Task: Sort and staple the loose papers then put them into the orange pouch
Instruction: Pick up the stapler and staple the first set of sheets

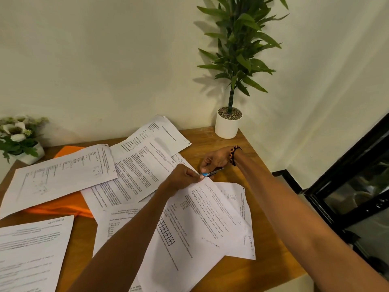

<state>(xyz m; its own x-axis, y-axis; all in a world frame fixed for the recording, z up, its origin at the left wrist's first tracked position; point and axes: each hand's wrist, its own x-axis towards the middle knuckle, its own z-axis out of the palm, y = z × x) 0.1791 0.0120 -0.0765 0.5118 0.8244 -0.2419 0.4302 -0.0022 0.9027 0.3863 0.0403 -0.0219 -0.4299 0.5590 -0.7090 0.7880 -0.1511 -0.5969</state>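
Note:
Several printed white papers lie scattered over a wooden table. My left hand pinches the top corner of a set of papers that slants toward me. My right hand grips a small blue and silver stapler, its jaw at that same corner. An orange pouch lies flat at the left, mostly covered by a large sheet. More sheets lie at the back middle and at the front left.
A tall green plant in a white pot stands at the table's back right corner. A white flower arrangement sits at the back left. A dark framed glass panel lies beyond the table's right edge.

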